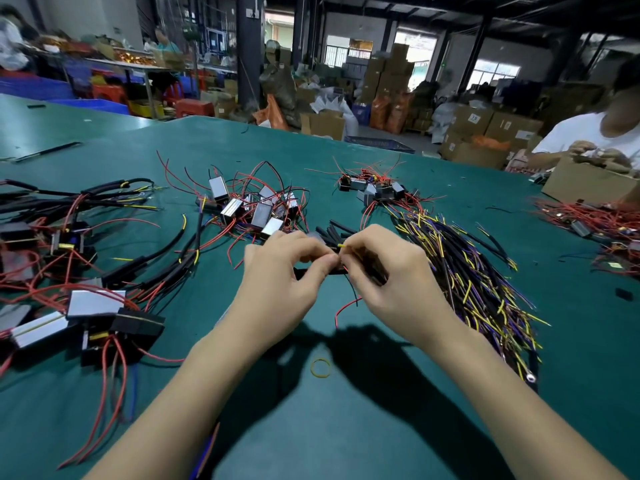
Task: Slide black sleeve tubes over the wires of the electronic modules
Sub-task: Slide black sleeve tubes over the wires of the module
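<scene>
Head view: both hands meet just above the middle of the green table (346, 427), fingertips almost touching. The left hand (277, 275) has its fingers curled and pinches a black sleeve tube (304, 271), which lies nearly level, its long axis running from nine o'clock to three o'clock, the open end facing three o'clock toward the other hand. The right hand (384, 271) pinches a thin bundle of wires between thumb and forefinger; a yellow wire tip (342, 244) pokes out at about eleven o'clock from that pinch, and a red wire (344, 308) trails down toward six o'clock below the hands. Whether any wire end is already inside the tube mouth cannot be told, as the fingers cover the joint.

The feed looks set to run along that nine-to-three line, so the wire ends need to be lined up with the tube's axis, not angled upward as the yellow tip is.

Spare sleeve tubes (337, 230) lie at twelve o'clock from the hands, a heap of silver modules (256, 207) at eleven, and a thick sheaf of wired harnesses (474, 282) at three.
</scene>
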Motion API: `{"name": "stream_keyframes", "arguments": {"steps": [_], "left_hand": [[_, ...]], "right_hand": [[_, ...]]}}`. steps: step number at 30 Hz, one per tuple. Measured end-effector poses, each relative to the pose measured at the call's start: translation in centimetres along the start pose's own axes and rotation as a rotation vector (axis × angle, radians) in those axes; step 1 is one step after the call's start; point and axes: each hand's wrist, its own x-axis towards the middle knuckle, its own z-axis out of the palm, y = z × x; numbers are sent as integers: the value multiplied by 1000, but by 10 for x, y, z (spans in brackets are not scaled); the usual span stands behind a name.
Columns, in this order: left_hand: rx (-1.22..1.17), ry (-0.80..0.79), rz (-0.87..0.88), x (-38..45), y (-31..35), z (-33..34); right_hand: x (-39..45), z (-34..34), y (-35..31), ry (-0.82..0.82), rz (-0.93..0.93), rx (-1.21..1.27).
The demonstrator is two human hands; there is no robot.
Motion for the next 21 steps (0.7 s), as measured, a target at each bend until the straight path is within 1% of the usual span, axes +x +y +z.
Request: {"name": "stream_keyframes", "arguments": {"steps": [1, 3, 5, 7, 9, 12, 16, 21], "left_hand": [[-6, -6, -11, 1, 1, -2], [58, -43, -35, 2, -2, -8], [150, -130, -100, 3, -9, -17], [206, -236, -193, 4, -12, -25], [241, -277, -254, 4, -13, -29], [286, -249, -265, 5, -12, -32], [394, -172, -224, 4, -5, -30], [305, -132, -211, 3, -2, -30]], "right_hand": [[1, -1, 1, -18, 120, 125], [3, -3, 4, -52, 345, 350], [4, -6, 8, -72, 447, 456], [3, -8, 10, -80, 461, 493], [3, -7, 11, -84, 465, 513], [3, -6, 11, -83, 468, 524], [2, -5, 12, -77, 463, 517], [2, -5, 12, -66, 469, 524]]}}
